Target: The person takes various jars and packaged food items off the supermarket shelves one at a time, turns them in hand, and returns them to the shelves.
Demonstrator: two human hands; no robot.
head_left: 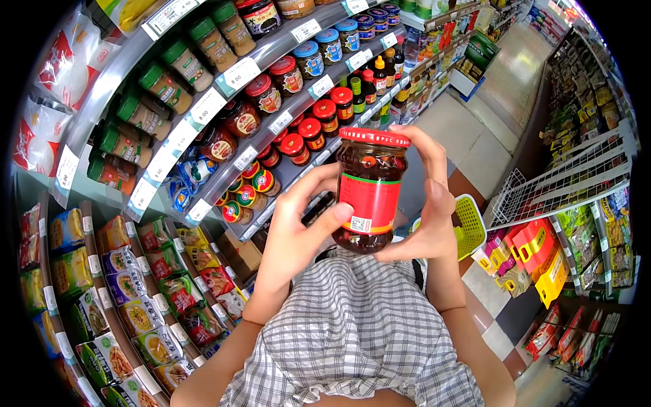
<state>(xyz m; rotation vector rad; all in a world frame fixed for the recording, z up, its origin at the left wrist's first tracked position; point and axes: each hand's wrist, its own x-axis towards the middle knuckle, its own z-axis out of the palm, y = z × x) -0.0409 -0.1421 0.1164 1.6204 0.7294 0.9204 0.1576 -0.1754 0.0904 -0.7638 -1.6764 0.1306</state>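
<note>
A glass jar of dark sauce (369, 193) with a red lid and a red label is held upright in front of my chest. My left hand (308, 214) grips its left side, with the thumb across the lower label near a QR code. On the other side, my right hand (430, 203) holds the jar between fingers near the lid and a thumb at the base. Behind my right wrist hangs a yellow-green plastic basket (469, 227); what carries it is hidden.
Curved shelves at the left hold green-capped spice jars (186, 64), red-lidded jars (312, 132) and sauce bottles (380, 74). Seasoning packets (122, 292) fill the lower left racks. A white wire rack (563, 176) stands at the right, beside the tiled aisle (502, 88).
</note>
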